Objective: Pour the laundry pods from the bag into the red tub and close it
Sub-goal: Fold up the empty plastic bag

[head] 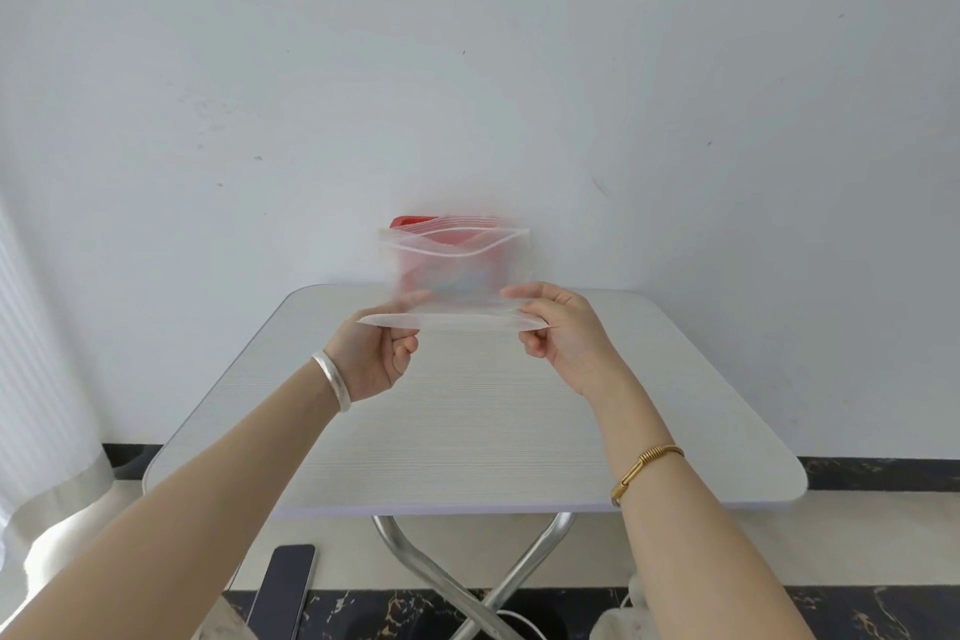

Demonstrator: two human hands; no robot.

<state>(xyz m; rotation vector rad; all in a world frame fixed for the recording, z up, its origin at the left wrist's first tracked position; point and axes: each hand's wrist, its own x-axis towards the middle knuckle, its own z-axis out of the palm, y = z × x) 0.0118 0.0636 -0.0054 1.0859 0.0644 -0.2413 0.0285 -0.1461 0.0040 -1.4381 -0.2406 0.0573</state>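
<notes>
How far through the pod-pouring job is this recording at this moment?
Early to middle stage. Both hands, left hand and right hand, hold the clear zip bag by its bottom corners above the table, its zip end open and pointing away. The red tub sits behind it, mostly hidden. The blur hides whether any pods have gone in. Closing the tub remains.

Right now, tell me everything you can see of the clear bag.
The clear bag is a see-through plastic zip bag, motion-blurred, held in the air above the white table. Its zip mouth is open, gaping and pointing away towards the wall; the sealed bottom edge faces the camera. The left hand pinches one bottom corner, the right hand the other. Faint blue shows through it, and the red tub sits behind.
</notes>
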